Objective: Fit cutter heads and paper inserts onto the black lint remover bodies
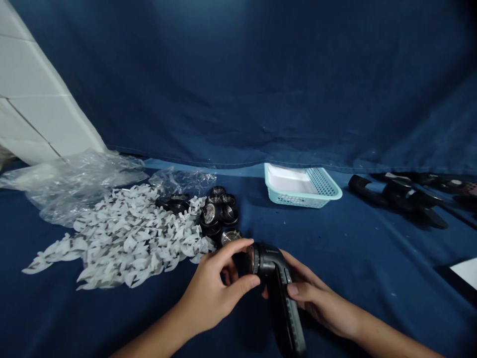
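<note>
A black fabric shaver [285,303] is held at the lower middle, its round head turned to the left and its handle pointing down. My right hand [316,298] wraps the body, with the thumb on the handle's side. The thumb and fingers of my left hand [216,286] pinch the ribbed ring of the head cap [255,258]; the cap's face is partly hidden by the fingers. Just beyond my left hand lie several black round caps with metal mesh [209,214]. One such mesh cap [230,236] rests close to my left index finger.
A large heap of small white curved plastic pieces [134,238] spreads on the left. Clear plastic bags [74,174] lie behind it. A light-blue basket [298,200] with something white inside stands at the back. Several black parts [402,199] lie at right, on blue cloth [354,258].
</note>
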The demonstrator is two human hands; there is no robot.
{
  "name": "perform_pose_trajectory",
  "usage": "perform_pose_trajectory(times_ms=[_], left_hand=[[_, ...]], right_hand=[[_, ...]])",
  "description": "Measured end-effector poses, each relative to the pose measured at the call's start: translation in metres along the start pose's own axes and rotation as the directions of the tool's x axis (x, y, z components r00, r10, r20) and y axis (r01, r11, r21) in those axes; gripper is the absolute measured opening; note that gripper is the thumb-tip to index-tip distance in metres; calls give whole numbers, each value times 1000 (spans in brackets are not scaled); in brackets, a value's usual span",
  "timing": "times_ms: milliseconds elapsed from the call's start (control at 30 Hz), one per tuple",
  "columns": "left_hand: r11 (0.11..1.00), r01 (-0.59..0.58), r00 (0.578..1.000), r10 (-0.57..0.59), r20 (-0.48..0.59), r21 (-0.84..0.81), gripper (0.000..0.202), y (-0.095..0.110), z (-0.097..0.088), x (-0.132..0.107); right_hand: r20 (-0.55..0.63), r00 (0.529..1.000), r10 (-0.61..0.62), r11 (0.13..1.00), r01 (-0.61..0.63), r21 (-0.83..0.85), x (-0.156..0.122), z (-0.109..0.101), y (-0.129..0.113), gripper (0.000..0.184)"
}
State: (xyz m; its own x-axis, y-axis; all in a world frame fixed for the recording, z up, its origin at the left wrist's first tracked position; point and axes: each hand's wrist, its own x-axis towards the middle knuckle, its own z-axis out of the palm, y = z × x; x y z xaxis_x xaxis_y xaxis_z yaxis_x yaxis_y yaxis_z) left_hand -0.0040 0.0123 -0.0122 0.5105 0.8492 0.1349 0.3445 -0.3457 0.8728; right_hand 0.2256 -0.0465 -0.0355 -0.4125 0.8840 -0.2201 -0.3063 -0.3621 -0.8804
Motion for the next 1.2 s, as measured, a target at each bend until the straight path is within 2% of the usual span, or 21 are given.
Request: perform_pose_trajectory(times_ms=[267, 600, 1200], left_hand=[[1000, -6, 1000, 6, 11, 15, 51, 1, -2, 1], [1000, 5, 1000, -5, 11, -6, 51, 0, -1, 2], [994, 19, 999, -15, 45, -106, 51, 2, -4, 4]], right_hand=[[-53, 998, -21, 995, 15, -103, -3, -1, 3, 66], [-91, 996, 1, 995, -10, -104, -1, 1, 4, 73], [-57, 998, -35, 995, 29, -98, 2, 6, 1, 65]])
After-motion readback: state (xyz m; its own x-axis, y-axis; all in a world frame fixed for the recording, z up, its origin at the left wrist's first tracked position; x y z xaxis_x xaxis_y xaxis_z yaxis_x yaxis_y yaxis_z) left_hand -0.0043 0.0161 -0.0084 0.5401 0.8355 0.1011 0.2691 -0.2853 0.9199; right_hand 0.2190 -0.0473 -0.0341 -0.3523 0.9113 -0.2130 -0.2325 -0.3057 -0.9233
